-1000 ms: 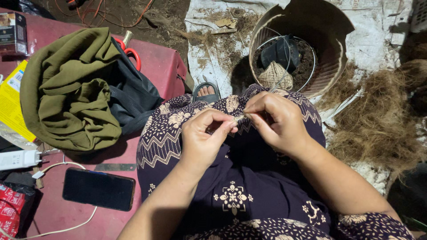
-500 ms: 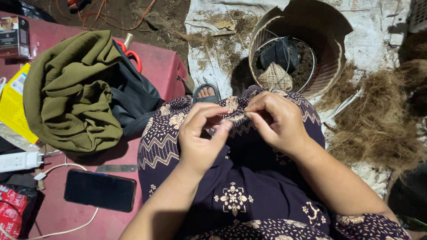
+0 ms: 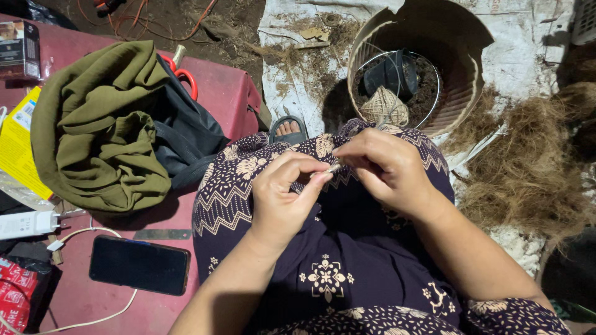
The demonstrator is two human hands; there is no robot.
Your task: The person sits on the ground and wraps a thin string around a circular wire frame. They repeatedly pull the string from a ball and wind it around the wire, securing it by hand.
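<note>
My left hand (image 3: 282, 198) and my right hand (image 3: 385, 167) meet above my lap, which is covered by a dark purple patterned skirt (image 3: 335, 260). Between the fingertips of both hands I pinch a thin strand of pale fibre cord (image 3: 333, 167). The strand is mostly hidden by my fingers. A ball of the same twine (image 3: 383, 107) lies in a round woven basket (image 3: 459, 93) just beyond my knees, beside a dark object. A sandalled foot (image 3: 288, 129) shows past the skirt's edge.
A heap of brown coconut fibre (image 3: 528, 180) lies at the right on a white sheet. On the red surface (image 3: 230, 93) at left are an olive cloth (image 3: 99, 130), a dark bag (image 3: 186, 136), red-handled scissors (image 3: 183, 74), a black phone (image 3: 139, 265), a white charger (image 3: 25, 224) and a yellow packet (image 3: 18, 149).
My hands have stayed together over my lap, with the fingers shifting slightly along the strand. The view has drifted a little.
</note>
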